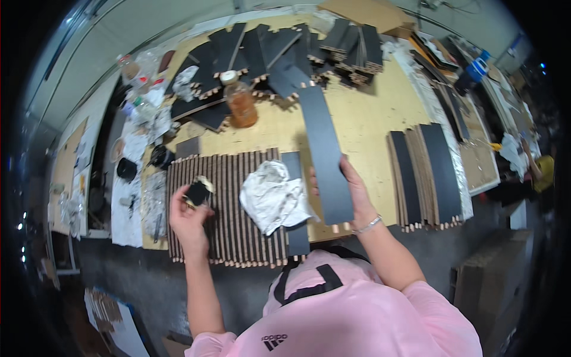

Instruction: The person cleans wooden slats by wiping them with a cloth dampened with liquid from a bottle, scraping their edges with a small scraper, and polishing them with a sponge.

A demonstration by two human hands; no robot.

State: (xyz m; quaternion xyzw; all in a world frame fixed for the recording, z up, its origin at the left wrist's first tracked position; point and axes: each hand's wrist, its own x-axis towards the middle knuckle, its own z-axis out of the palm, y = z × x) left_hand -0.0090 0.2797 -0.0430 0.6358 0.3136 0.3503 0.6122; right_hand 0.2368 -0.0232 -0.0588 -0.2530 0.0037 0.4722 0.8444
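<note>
My right hand (358, 193) grips a long dark grey board (324, 149) by its lower part, tilted up off the table. Pale wooden dowels stick out of both of its ends. Between the fingers of my left hand (189, 223) is a small sponge pad (198, 192), blackened on its face with a pale edge. That hand is over a tight row of boards on edge (229, 220), their brown edges facing up. A crumpled white cloth (270, 196) lies over the row's right end and partly on a flat dark board (298, 238).
More dark boards (276, 44) are heaped at the far side, with a bottle of amber liquid (239, 104) before them. A smaller stack (422, 172) stands at right. Black cups (161, 157) and plastic bottles (131, 70) are at left. Another person (540, 169) is at far right.
</note>
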